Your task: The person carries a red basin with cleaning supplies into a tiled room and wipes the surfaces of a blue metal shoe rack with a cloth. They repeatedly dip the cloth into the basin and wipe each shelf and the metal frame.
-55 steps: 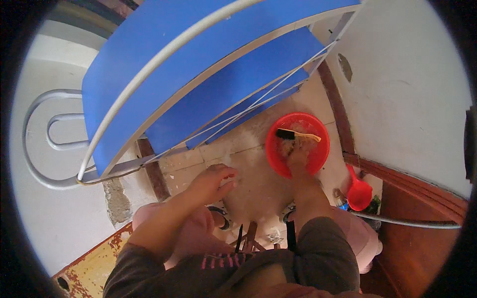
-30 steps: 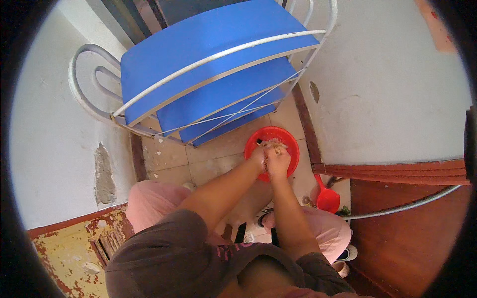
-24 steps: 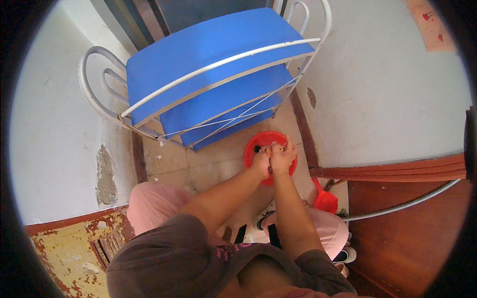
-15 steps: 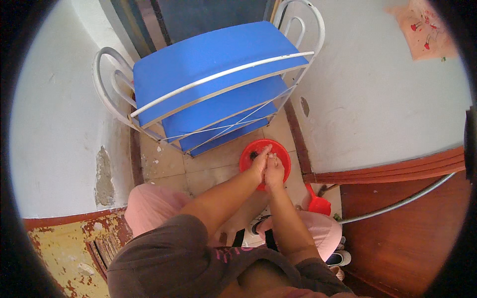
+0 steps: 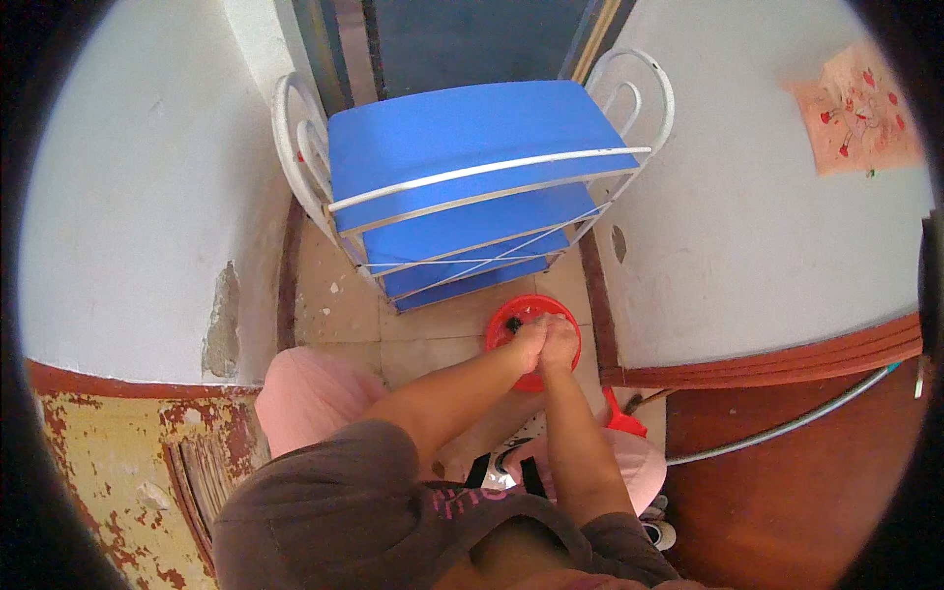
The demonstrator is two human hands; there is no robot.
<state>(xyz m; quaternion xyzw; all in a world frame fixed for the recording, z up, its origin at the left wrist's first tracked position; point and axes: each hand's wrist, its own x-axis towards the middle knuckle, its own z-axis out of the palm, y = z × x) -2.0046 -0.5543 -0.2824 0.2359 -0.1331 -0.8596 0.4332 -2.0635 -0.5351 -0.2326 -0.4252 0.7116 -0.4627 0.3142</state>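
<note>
Left grip [image 5: 530,347] against right grip [image 5: 560,344], opening unclear

1. Basin [image 5: 536,302]: you see solid red.
2. Bristles [image 5: 513,324] inside the basin: black.
3. Shelves [image 5: 472,128] beyond the basin: plain blue; frame [image 5: 280,128]: white.
4. Floor tiles [image 5: 418,359] around the basin: beige.
5. Scoop [image 5: 625,425] to the basin's right: red.
6. Hose [image 5: 801,421] farther right of the basin: grey.
7. Wall sheet [image 5: 855,113], right of and beyond the basin: peach with red figures.
8. Panel [image 5: 118,482], left of the basin and nearer you: yellow, mottled reddish-brown.
9. Your trousers [image 5: 315,393], nearer than the basin: pink.
</note>
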